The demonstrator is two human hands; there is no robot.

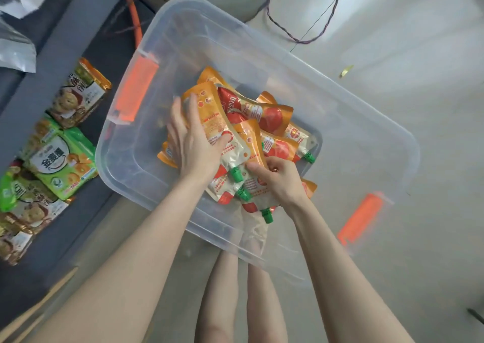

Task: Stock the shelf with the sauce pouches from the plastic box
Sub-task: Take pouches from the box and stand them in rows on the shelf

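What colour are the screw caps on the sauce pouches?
Green: the screw caps on the sauce pouches show clearly in the head view.

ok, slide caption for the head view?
Both hands, left hand and right hand, gather sauce pouches inside the clear plastic box.

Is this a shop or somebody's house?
Probably a small shop or stockroom, though I can't be sure. Snack packets lie in a row on a grey shelf, and a clear plastic box on the floor holds many identical sauce pouches.
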